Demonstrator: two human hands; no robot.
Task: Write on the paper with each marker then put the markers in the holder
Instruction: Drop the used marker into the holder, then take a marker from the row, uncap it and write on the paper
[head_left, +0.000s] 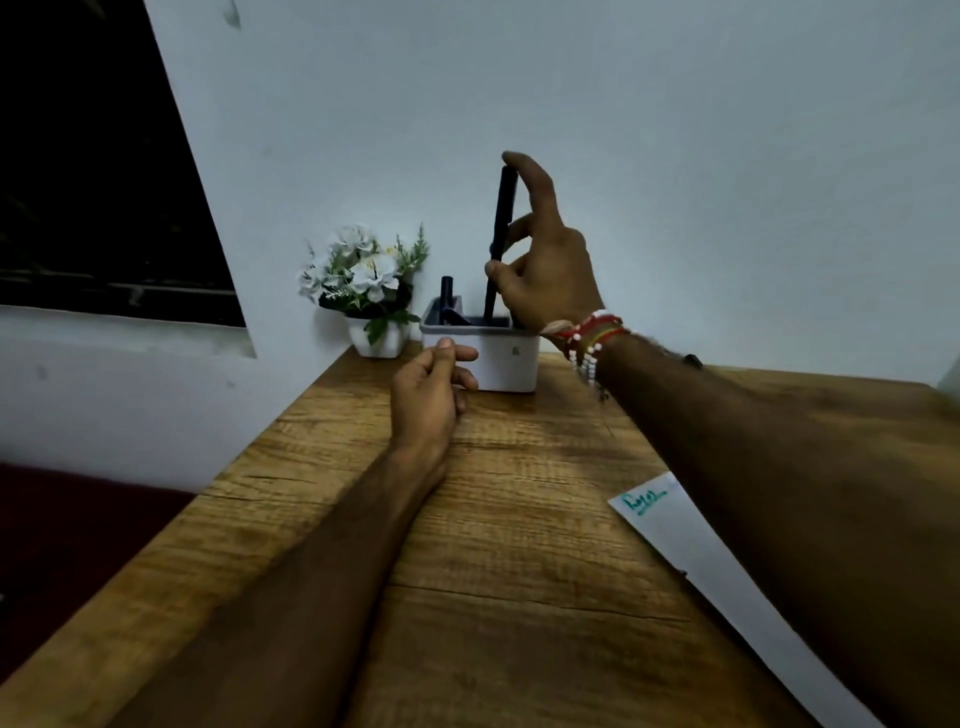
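A white holder with a grey rim stands at the far edge of the wooden table. My right hand holds a dark marker upright, its lower end down inside the holder, my index finger on its top. Another dark marker stands in the holder's left part. My left hand rests on the table beside the holder, fingers loosely curled and touching its front left corner. The white paper with green writing lies at the right, partly under my right forearm.
A small white pot of artificial white flowers stands just left of the holder against the wall. The table's left edge runs diagonally, with a dark red surface below. A dark window fills the upper left.
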